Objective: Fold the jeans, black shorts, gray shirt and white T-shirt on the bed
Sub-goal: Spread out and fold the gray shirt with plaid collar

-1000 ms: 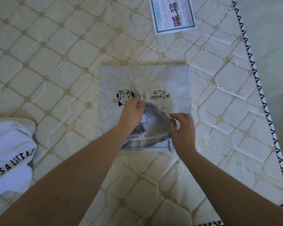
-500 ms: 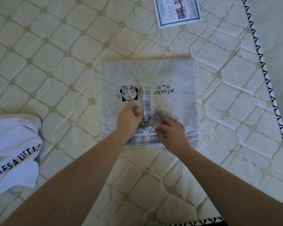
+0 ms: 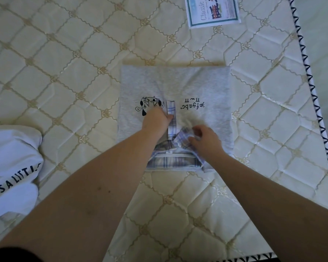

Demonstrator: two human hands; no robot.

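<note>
The gray shirt [image 3: 195,84] lies folded into a rectangle on the middle of the mattress, with a plaid collar [image 3: 170,161] and a plaid placket facing me. My left hand [image 3: 155,121] presses on the shirt's front beside the placket, below the black cartoon print. My right hand [image 3: 204,138] pinches the right flap of the plaid collar with curled fingers. The white T-shirt [image 3: 9,167] with dark lettering lies crumpled at the left edge. No jeans or black shorts are in view.
The quilted cream mattress [image 3: 64,72] has a printed label [image 3: 212,10] at the top. Its right edge [image 3: 311,87] carries dark zigzag stitching, with pale floor beyond. The near edge runs along the bottom right.
The collar opening that my right hand held lifted has been laid down flat. My right hand moved down onto the collar flap. The left hand stayed by the placket.
</note>
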